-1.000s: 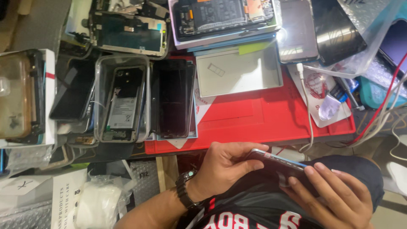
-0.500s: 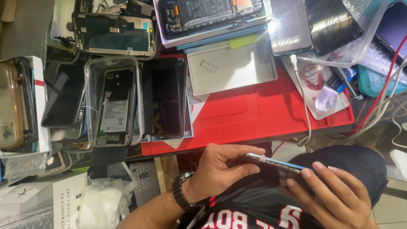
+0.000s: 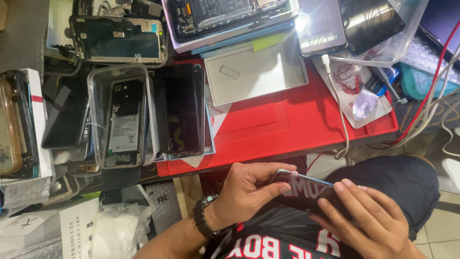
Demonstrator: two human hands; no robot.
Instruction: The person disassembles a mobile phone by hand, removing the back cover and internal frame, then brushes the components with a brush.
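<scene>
Both of my hands hold a dark smartphone [image 3: 306, 191] over my lap, below the table's front edge. My left hand [image 3: 249, 189], with a black wristwatch [image 3: 205, 216] on the wrist, grips the phone's left end, thumb on its glossy screen. My right hand [image 3: 371, 218] lies over the phone's right end, fingers spread across the glass. The screen reflects my shirt.
A red work mat [image 3: 282, 122] covers the table ahead. On it lie a grey tray [image 3: 256, 72], a black screen panel [image 3: 179, 110], a clear case holding an opened phone [image 3: 122, 120], more phones and screens at the back, and white and red cables [image 3: 431, 100] at right.
The view has shifted slightly; my hands keep the phone in nearly the same grip, with my right fingers now resting a little further over its screen.
</scene>
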